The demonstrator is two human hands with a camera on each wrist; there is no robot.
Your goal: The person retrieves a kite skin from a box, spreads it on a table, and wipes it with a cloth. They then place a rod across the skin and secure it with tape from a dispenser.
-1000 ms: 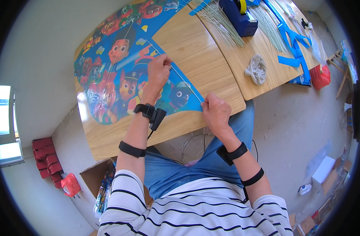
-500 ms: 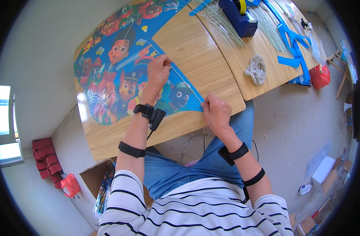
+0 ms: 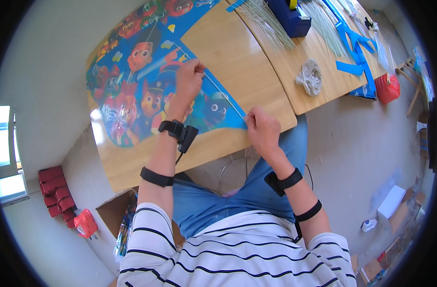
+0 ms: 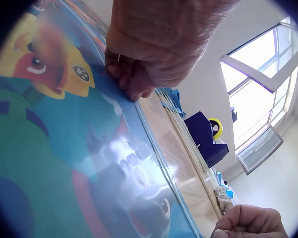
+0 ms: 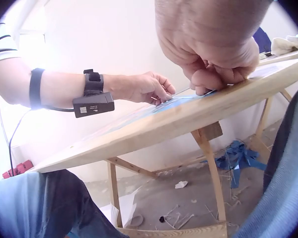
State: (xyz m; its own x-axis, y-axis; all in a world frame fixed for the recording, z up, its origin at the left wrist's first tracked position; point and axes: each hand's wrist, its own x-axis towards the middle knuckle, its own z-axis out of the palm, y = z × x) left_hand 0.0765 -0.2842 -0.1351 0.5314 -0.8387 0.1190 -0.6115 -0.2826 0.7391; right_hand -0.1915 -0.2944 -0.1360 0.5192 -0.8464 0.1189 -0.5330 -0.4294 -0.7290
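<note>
A blue plastic sheet printed with cartoon dogs (image 3: 151,98) lies on the wooden table, glossy in the left wrist view. Along its right-hand edge runs a thin white rod (image 3: 223,93). My left hand (image 3: 188,83) pinches the rod partway up that edge, thumb and fingers bent together at the sheet's border. At the near corner, my right hand (image 3: 264,130) is curled with its fingertips on the rod's lower end. The right wrist view shows the right-hand fingers (image 5: 208,82) low over the tabletop, partly hiding the rod.
A dark blue tape dispenser (image 3: 295,21) stands at the back right beside several thin pale sticks (image 3: 264,24). Blue strips (image 3: 350,68) and a crumpled white cloth (image 3: 310,79) lie on the adjoining table (image 3: 309,105). A red bag (image 3: 388,88) is beyond its edge.
The head view has tilted slightly, so the table, sheet and hands appear a little higher. Both hands keep their places on the rod.
</note>
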